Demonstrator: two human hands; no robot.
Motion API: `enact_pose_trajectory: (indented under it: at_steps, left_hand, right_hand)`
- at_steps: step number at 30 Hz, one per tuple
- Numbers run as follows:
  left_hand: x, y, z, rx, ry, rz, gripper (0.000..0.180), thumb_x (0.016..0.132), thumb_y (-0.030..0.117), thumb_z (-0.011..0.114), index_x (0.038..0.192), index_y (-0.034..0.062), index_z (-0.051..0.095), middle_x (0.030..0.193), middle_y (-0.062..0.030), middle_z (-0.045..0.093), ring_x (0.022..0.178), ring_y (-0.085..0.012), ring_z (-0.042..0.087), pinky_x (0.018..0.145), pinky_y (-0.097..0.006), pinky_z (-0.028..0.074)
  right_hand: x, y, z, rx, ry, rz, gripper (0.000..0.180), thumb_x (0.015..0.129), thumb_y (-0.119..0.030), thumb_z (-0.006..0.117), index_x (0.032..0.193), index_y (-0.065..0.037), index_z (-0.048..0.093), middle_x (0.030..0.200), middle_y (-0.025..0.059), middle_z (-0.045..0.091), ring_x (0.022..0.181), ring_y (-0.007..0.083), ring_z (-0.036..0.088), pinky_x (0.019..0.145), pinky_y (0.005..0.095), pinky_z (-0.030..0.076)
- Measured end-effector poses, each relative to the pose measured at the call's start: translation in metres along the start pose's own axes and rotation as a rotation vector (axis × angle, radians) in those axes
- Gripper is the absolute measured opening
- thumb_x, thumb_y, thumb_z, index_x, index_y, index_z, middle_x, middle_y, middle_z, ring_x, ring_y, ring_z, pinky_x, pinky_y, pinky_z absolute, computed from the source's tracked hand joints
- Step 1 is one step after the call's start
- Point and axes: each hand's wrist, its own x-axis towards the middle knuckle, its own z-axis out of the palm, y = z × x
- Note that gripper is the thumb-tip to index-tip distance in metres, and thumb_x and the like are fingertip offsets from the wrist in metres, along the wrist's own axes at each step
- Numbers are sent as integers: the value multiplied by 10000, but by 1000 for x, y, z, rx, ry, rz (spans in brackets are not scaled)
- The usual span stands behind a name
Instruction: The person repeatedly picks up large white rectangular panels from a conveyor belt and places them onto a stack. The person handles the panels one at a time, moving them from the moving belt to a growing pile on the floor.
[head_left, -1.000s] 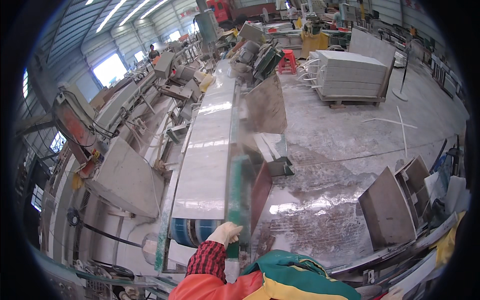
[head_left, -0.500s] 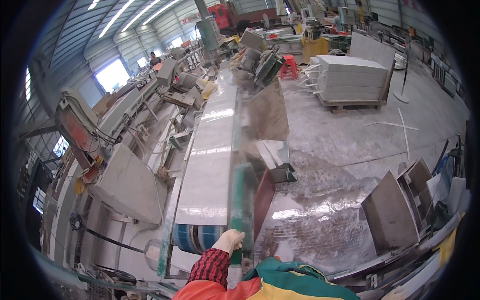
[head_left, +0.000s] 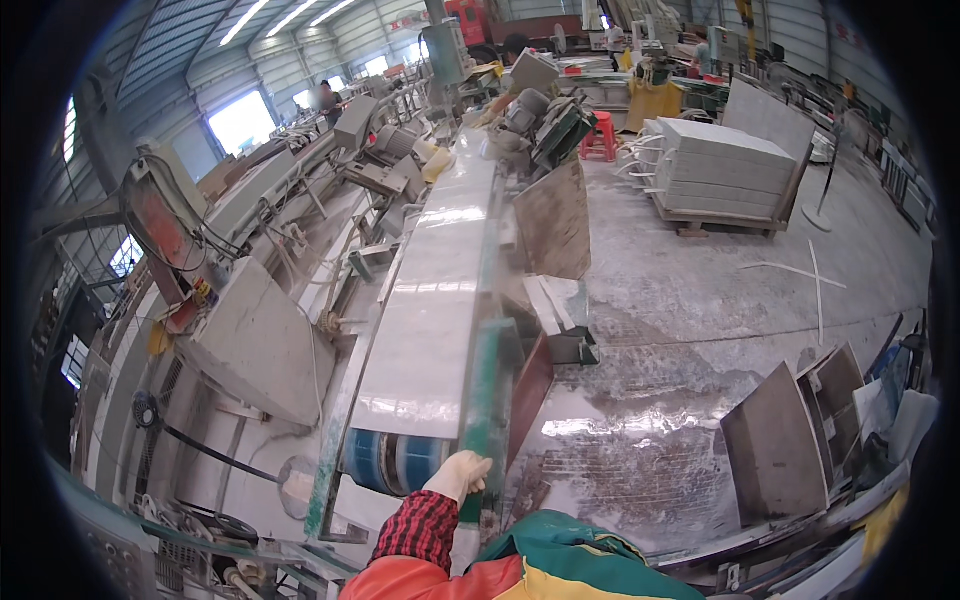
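My left hand (head_left: 460, 476), in a cream work glove, has its fingers curled over the green side rail (head_left: 487, 385) of a long machine bed. Red-and-black checked cloth covers that wrist below an orange sleeve. Just left of the hand are blue rollers (head_left: 396, 460) at the bed's near end. Beyond them, glossy white slabs (head_left: 415, 360) lie along the bed and run away from me, their near edge straight above the rollers. My right hand is out of sight. A green and yellow garment (head_left: 570, 560) shows at the lower edge.
Motors and machine heads (head_left: 540, 120) crowd the far bed. A brown board (head_left: 556, 215) leans on its right side. Stacked white slabs (head_left: 725, 165) and a red stool (head_left: 600, 137) stand farther right. Boards (head_left: 775, 440) lean at near right. A person (head_left: 328, 100) is at far left.
The view has shifted slightly, so the far machines and the stack appear lower and farther right. My left hand keeps its place on the green rail.
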Motion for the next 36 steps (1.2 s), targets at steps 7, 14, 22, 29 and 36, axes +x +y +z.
enact_pose_trajectory:
  at_steps: [7,14,22,29,36]
  left_hand:
    - [-1,4,-3,27,-42,16,433,919,334,420,822,-31,633,685,-152,670,602,-257,644,598,-357,530]
    - [6,-2,-2,1,-57,0,425,917,340,435,832,-29,629,680,-150,667,592,-259,639,585,-363,526]
    - [10,-9,-1,-27,-54,45,425,933,353,452,846,-24,626,679,-148,667,580,-261,630,567,-370,517]
    - [8,-3,-5,13,-90,42,445,933,349,418,880,-34,638,713,-160,684,608,-274,653,590,-379,540]
    - [5,-4,-5,-1,-89,59,426,907,315,413,880,-44,642,714,-161,686,609,-277,658,576,-379,543]
  right_hand:
    - [-9,8,5,-8,-9,-29,291,900,-338,628,1001,-65,652,966,190,627,906,369,605,774,508,497]
    - [-14,13,16,-11,-30,-60,311,903,-358,614,1010,-68,653,978,199,626,917,382,601,775,522,493]
    - [-8,1,3,-23,-61,-88,335,906,-381,599,1019,-71,653,992,209,624,929,396,596,776,538,488]
    - [-5,15,2,-32,-100,-106,355,908,-401,586,1028,-73,654,1004,219,623,941,408,591,777,552,484]
    - [-26,7,13,-44,-130,-136,376,911,-421,573,1037,-76,655,1016,228,622,952,420,587,777,565,479]
